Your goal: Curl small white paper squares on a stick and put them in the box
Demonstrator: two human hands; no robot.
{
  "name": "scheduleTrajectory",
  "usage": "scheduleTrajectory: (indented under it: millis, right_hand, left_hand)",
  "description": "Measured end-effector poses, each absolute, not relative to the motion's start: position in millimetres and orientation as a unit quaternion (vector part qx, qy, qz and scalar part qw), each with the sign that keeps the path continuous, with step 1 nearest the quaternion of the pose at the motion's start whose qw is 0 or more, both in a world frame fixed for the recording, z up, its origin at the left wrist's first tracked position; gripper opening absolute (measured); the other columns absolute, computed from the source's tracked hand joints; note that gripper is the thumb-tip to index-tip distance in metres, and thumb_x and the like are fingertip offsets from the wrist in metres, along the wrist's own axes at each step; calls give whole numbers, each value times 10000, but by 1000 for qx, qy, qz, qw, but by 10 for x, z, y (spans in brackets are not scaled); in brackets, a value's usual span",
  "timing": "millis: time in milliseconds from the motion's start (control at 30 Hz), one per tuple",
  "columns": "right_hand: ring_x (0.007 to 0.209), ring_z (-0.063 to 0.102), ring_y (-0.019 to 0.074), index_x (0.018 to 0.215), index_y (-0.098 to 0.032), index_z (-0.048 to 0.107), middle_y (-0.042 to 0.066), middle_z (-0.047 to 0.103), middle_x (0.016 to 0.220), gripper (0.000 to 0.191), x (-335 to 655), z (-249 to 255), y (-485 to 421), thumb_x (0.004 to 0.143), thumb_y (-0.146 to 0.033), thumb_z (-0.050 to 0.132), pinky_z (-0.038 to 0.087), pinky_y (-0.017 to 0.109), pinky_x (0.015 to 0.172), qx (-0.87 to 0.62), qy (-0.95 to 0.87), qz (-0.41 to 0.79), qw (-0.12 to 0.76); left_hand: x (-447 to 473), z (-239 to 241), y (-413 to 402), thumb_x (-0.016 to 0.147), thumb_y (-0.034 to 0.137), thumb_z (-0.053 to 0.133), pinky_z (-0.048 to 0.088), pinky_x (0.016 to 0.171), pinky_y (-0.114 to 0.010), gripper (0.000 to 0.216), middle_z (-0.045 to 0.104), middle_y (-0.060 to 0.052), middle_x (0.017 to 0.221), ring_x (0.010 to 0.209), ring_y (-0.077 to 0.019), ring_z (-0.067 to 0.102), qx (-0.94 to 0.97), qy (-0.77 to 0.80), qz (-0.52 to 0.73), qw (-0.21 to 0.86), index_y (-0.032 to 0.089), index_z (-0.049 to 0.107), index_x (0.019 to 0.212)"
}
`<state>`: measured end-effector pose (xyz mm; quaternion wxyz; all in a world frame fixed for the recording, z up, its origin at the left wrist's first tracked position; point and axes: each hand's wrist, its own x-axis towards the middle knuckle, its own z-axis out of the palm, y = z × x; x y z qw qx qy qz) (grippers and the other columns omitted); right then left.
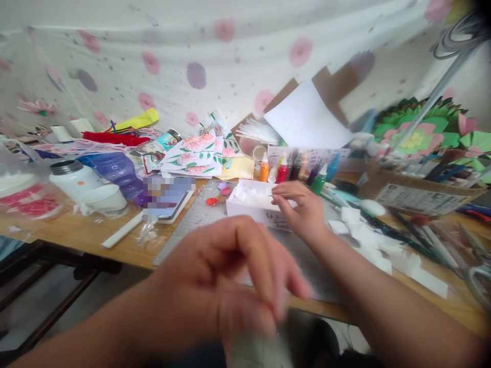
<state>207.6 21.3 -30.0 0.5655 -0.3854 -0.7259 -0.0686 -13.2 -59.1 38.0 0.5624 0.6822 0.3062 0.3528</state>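
Close to the camera, my left hand [245, 271] is bent over, thumb and fingertips pressed together. It is blurred, and anything in that pinch is hidden or too small to name. Further off, my right hand [299, 207] reaches over a small white box [251, 210] with white fluffy material [255, 194] in it. Between its fingers is a thin stick [293, 195] lying roughly level; its exact kind is unclear. Blobs of red paint [211, 202] and purple-pink paint [224, 191] sit on the grey cutting mat [192, 220], left of the box.
Behind the box stand small paint bottles, among them orange [264, 169], red [283, 171] and green [319, 180]. White foam pieces [368, 232] and scissors [477, 271] lie right. A phone [172, 202], paper cup [105, 199] and white bottle [72, 179] stand left. A cardboard box [418, 191] holds tools.
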Motion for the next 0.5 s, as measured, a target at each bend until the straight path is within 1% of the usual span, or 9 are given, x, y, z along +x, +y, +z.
scheduleTrajectory:
  millis: [33,67,133,200,367,433,500]
  right_hand:
    - [818,723,204,680,-220,681,51,766,793,192,2083,-300,220,849,-165,609,596,376,749,-390,-722,-67,568]
    - [820,722,200,672,-222,679,52,765,792,198,2090,-299,226,847,-162,609,596,370,748,-395,-718,-65,570]
    - [823,719,194,667,-223,678,56,763,804,203,2096,-296,233,846,-156,609,597,358,742,-403,-710,-59,575]
    - [821,716,191,666,-219,680,61,762,814,198,2095,-294,234,842,-154,615,598,349,730,-407,-706,-51,578]
    - [805,713,189,663,-207,682,70,759,814,195,2080,-295,223,836,-147,617,598,345,704,-407,-704,-35,580]
    - [804,713,191,666,-209,683,67,759,804,200,2074,-293,216,839,-143,609,599,352,705,-403,-706,-32,582]
    - [806,715,193,665,-211,682,61,759,789,203,2069,-290,210,839,-139,607,600,361,717,-398,-709,-32,581]
  left_hand:
    - [-110,382,-484,706,370,781,530,815,-402,215,619,18,538,640,-190,636,685,273,360,571,224,645,627]
    - [-101,371,-368,723,314,770,524,833,-387,199,647,8,576,663,-184,648,687,280,365,562,206,636,621]
    - [-112,317,-149,739,274,744,519,775,-342,149,699,-23,645,721,-197,668,714,352,349,494,179,655,665]
    - [-138,245,4,780,284,687,495,701,-306,152,718,-33,665,693,-188,657,741,408,303,438,168,665,684]
    - [-135,118,132,848,359,578,379,556,-247,302,703,-11,645,567,-137,563,807,478,183,294,175,697,640]
    - [-117,72,170,876,396,531,376,554,-248,349,707,-11,650,587,-146,579,811,495,156,270,176,694,660]
    - [-100,13,214,889,405,513,406,600,-258,335,724,-22,726,672,-168,620,834,489,134,219,177,700,729]
